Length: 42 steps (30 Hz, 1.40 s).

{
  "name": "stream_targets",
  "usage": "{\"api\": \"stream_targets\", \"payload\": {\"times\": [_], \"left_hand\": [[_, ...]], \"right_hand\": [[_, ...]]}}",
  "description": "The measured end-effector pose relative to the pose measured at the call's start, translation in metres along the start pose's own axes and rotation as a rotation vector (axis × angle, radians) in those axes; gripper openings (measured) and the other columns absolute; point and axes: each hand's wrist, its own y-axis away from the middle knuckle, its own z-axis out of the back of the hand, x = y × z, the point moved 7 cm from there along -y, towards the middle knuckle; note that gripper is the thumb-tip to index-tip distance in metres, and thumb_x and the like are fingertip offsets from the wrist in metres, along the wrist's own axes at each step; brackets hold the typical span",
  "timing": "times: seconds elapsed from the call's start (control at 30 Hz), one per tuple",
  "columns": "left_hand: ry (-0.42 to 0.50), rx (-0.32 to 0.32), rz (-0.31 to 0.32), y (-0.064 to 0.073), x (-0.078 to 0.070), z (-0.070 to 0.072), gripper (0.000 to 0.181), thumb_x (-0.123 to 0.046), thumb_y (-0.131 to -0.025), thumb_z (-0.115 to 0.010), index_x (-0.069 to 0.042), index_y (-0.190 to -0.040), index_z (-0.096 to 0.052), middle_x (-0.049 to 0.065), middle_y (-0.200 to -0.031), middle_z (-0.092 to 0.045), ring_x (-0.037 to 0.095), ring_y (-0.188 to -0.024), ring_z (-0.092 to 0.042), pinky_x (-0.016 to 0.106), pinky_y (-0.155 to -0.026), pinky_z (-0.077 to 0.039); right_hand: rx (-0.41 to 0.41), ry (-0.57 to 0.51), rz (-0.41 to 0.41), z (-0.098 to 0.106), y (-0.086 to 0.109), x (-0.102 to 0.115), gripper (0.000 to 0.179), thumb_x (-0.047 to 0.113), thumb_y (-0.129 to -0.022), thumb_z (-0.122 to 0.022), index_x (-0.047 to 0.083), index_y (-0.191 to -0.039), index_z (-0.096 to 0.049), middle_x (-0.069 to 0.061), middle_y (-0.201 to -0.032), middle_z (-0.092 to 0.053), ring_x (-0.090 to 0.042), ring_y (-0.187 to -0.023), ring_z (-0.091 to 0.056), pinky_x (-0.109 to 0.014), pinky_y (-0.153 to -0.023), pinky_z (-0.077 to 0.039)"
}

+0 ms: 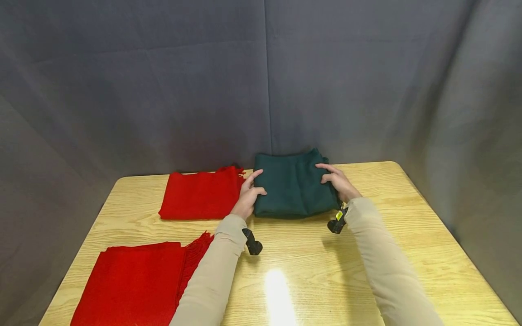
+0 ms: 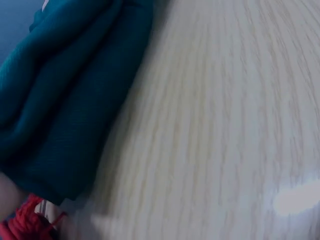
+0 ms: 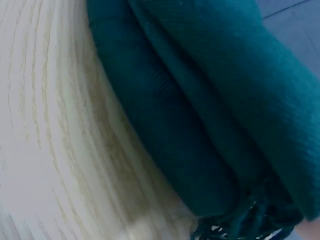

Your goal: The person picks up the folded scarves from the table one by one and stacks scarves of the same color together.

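A dark green folded scarf (image 1: 291, 185) lies at the back of the table, its layers stacked in thick folds. By its left edge my left hand (image 1: 247, 197) holds it, thumb and forefinger showing on top and the other fingers hidden. My right hand (image 1: 339, 182) grips the opposite edge in the same manner. Dark tassels (image 3: 250, 215) hang from the scarf's end in the right wrist view, close to a sliver of that hand. In the left wrist view, the scarf's layered front side (image 2: 75, 100) shows, with a bit of the left hand (image 2: 7, 197) at its corner.
Left of the green scarf lies a folded red scarf (image 1: 200, 194), just beside my left hand. Another red scarf (image 1: 130, 280) with fringe is at the front left, partly behind my left forearm. The wooden table (image 1: 302, 267) meets a grey curtain (image 1: 204, 90) at the back.
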Motion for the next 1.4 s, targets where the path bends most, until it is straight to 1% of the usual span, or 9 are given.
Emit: {"api": "stream_targets", "payload": {"times": [0.47, 0.6, 0.7, 0.8, 0.87, 0.93, 1.03, 1.13, 1.4], "left_hand": [[-0.031, -0.026, 0.027, 0.003, 0.012, 0.010, 0.066, 0.014, -0.069, -0.049, -0.013, -0.130, -0.050, 0.010, -0.134, -0.040, 0.029, -0.113, -0.043, 0.041, -0.093, -0.038], [-0.059, -0.020, 0.039, 0.004, 0.013, 0.014, 0.065, 0.012, -0.070, -0.049, -0.012, -0.130, -0.050, 0.012, -0.135, -0.039, 0.030, -0.115, -0.040, 0.040, -0.091, -0.039], [-0.149, -0.035, 0.076, 0.005, 0.013, 0.017, 0.062, 0.008, -0.071, -0.051, -0.013, -0.130, -0.050, 0.011, -0.132, -0.041, 0.028, -0.108, -0.043, 0.035, -0.078, -0.043], [-0.283, -0.041, 0.105, 0.005, 0.009, 0.019, 0.059, 0.004, -0.074, -0.053, -0.014, -0.131, -0.049, 0.012, -0.126, -0.045, 0.021, -0.091, -0.047, 0.027, -0.064, -0.041], [-0.365, -0.035, 0.103, 0.005, 0.004, 0.019, 0.057, 0.001, -0.077, -0.054, -0.012, -0.132, -0.047, 0.013, -0.122, -0.047, 0.019, -0.073, -0.043, 0.025, -0.056, -0.037], [-0.418, -0.028, 0.094, 0.005, -0.003, 0.018, 0.055, -0.002, -0.079, -0.054, -0.010, -0.133, -0.046, 0.014, -0.121, -0.046, 0.018, -0.069, -0.041, 0.025, -0.054, -0.037], [-0.444, -0.026, 0.090, 0.007, -0.012, 0.019, 0.052, -0.005, -0.082, -0.055, -0.008, -0.133, -0.044, 0.015, -0.124, -0.044, 0.022, -0.077, -0.046, 0.031, -0.059, -0.043], [-0.433, -0.023, 0.090, 0.008, -0.020, 0.021, 0.051, -0.006, -0.084, -0.054, -0.006, -0.133, -0.043, 0.017, -0.128, -0.042, 0.025, -0.099, -0.047, 0.041, -0.075, -0.048], [-0.392, 0.014, 0.052, 0.014, -0.038, 0.022, 0.047, -0.005, -0.087, -0.052, -0.002, -0.133, -0.041, 0.021, -0.128, -0.044, 0.030, -0.105, -0.049, 0.051, -0.085, -0.044]], "right_hand": [[-0.047, -0.120, -0.034, 0.005, 0.004, -0.023, 0.067, -0.004, -0.082, -0.047, 0.015, -0.143, -0.029, -0.006, -0.152, -0.005, -0.029, -0.134, -0.015, -0.047, -0.103, -0.024], [-0.072, -0.099, -0.039, 0.007, 0.006, -0.025, 0.066, -0.001, -0.083, -0.051, 0.014, -0.143, -0.029, -0.009, -0.151, -0.004, -0.028, -0.136, -0.009, -0.047, -0.104, -0.022], [-0.083, -0.043, -0.038, 0.009, 0.008, -0.025, 0.064, 0.002, -0.085, -0.052, 0.013, -0.143, -0.029, -0.012, -0.151, -0.005, -0.029, -0.137, -0.006, -0.047, -0.106, -0.019], [-0.094, 0.049, -0.035, 0.010, 0.010, -0.023, 0.061, 0.007, -0.087, -0.053, 0.013, -0.143, -0.029, -0.015, -0.150, -0.008, -0.031, -0.137, -0.006, -0.049, -0.107, -0.015], [-0.104, 0.109, -0.026, 0.010, 0.011, -0.020, 0.059, 0.010, -0.089, -0.052, 0.012, -0.143, -0.029, -0.017, -0.149, -0.012, -0.034, -0.136, -0.010, -0.052, -0.106, -0.015], [-0.124, 0.157, -0.010, 0.011, 0.011, -0.017, 0.056, 0.011, -0.090, -0.051, 0.010, -0.142, -0.031, -0.018, -0.147, -0.017, -0.036, -0.134, -0.016, -0.053, -0.105, -0.016], [-0.156, 0.194, 0.016, 0.011, 0.012, -0.010, 0.052, 0.010, -0.090, -0.051, 0.006, -0.140, -0.035, -0.022, -0.143, -0.026, -0.038, -0.130, -0.024, -0.053, -0.104, -0.020], [-0.181, 0.220, 0.034, 0.011, 0.014, -0.003, 0.050, 0.007, -0.090, -0.050, 0.003, -0.138, -0.038, -0.025, -0.139, -0.031, -0.038, -0.128, -0.029, -0.051, -0.102, -0.024], [-0.310, 0.302, 0.051, 0.019, 0.030, 0.011, 0.042, 0.008, -0.090, -0.049, -0.003, -0.130, -0.044, -0.026, -0.131, -0.041, -0.039, -0.120, -0.039, -0.050, -0.096, -0.034]]}}
